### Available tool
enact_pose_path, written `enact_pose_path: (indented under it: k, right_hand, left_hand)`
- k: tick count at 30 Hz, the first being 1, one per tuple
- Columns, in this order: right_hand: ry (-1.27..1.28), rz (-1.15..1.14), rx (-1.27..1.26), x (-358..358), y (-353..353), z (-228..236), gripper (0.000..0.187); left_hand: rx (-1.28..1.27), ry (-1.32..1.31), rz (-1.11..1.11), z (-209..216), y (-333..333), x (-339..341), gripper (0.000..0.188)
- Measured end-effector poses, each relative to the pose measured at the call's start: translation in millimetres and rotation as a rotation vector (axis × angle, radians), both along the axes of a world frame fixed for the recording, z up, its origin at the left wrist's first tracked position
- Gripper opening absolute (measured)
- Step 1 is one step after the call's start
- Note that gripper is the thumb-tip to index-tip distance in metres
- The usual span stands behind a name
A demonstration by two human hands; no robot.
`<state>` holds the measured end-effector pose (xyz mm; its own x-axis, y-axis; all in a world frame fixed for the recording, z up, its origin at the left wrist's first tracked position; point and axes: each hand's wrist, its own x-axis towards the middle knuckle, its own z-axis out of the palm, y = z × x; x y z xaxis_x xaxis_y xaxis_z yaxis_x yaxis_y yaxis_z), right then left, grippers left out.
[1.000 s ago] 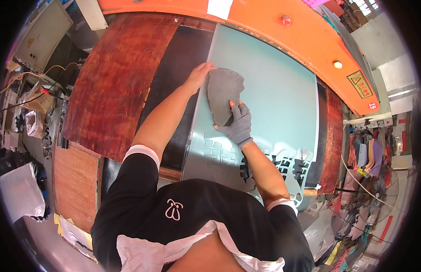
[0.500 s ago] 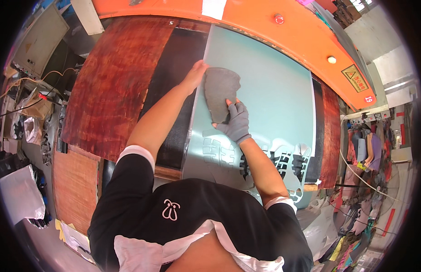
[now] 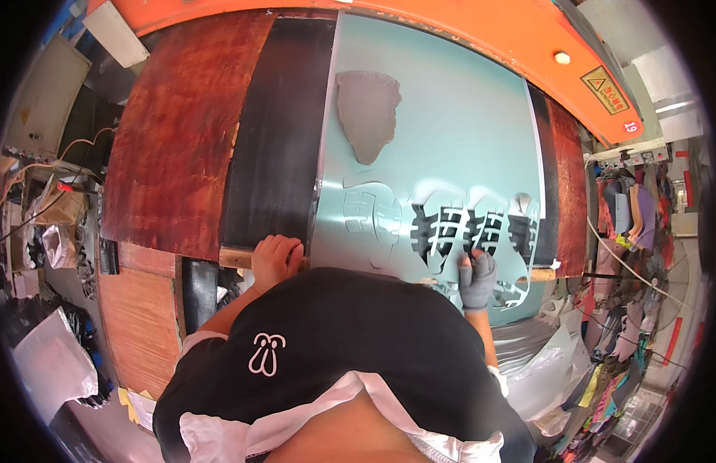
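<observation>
My bare left hand [image 3: 276, 258] has its fingers curled at the front edge of the table, beside the black board [image 3: 277, 139]. My right hand [image 3: 477, 279], in a grey glove with bare fingertips, is closed on the near, cut-out part of a pale green sheet [image 3: 466, 131]; what lies under its fingers is partly hidden. Several sole-shaped openings [image 3: 443, 228] with thin cross strips run along this near part. Farther off, at the sheet's left side, a flat irregular grey piece [image 3: 369, 112] lies untouched.
An orange machine beam [image 3: 481, 46] with a white button spans the far side. Reddish-brown boards [image 3: 180, 131] cover the left of the table. Stacked sheets [image 3: 535, 359] are low at the right, and hanging coloured pieces [image 3: 624, 208] stand beyond.
Both hands have drawn back toward me. My right hand has let go of the grey piece and moved to the cut-out part; my left has left the sheet's edge. The view has shifted.
</observation>
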<state>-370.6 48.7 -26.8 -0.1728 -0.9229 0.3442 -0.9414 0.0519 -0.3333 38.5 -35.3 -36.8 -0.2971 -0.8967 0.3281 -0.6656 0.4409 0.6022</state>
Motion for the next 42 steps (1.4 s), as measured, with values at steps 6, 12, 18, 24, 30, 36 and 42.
enact_pose_path:
  k: [6,12,18,24,30,36,42]
  right_hand:
    - [-0.035,0.039,-0.192,-2,-73,-13,0.013]
    - [-0.066,0.043,-0.250,-26,-164,-9,0.012]
    - [-0.211,0.174,-0.193,-67,-295,-2,0.019]
    - [-0.916,-0.033,-0.666,-228,-448,76,0.024]
    - [-0.993,0.095,-0.558,-314,-498,64,0.023]
    - [-0.129,-0.460,0.013,-337,-437,-4,0.028]
    - [0.000,-0.351,0.026,-340,-441,-23,0.036]
  left_hand:
    - [-0.100,-0.008,0.053,7,-60,-14,0.016]
    - [-0.204,-0.106,0.136,1,-153,-44,0.027]
    - [-0.208,-0.134,0.216,-2,-280,-78,0.036]
    - [-0.191,-0.150,0.304,-14,-391,-100,0.038]
    - [-0.275,-0.155,0.337,-17,-458,-114,0.034]
    - [-0.224,-0.295,0.396,-12,-483,-116,0.028]
    - [-0.251,-0.287,0.358,-12,-484,-113,0.023]
